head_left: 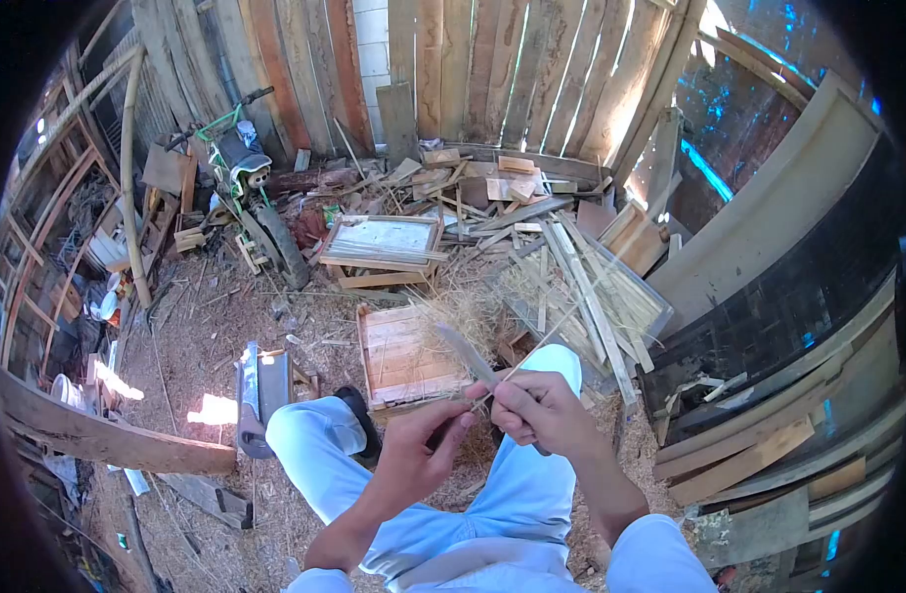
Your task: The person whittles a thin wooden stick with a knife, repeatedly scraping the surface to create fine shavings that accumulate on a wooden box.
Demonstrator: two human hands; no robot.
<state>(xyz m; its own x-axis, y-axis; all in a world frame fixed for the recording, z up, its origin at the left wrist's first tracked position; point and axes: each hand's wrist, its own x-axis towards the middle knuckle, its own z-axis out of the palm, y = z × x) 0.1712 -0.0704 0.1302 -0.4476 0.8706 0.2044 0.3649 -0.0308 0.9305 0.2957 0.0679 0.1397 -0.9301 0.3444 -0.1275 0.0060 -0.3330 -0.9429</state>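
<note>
Knife and strip held between both hands, above the knees.
The right hand [540, 407] is closed around a grey-bladed knife [462, 348], its blade angled forward-left; the left hand [425, 442] appears to pinch a thin, tan, wood-like strip [544, 343] beside it, contact partly hidden. Beyond lies a shallow, reddish-brown slatted wooden box [405, 341].

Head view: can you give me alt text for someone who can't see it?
A right hand grips a knife while the left hand holds a thin strip at its blade, above the person's bent legs. Beyond lies a heap of scrap wood, with a bike at picture left and a plank wall behind.
</note>
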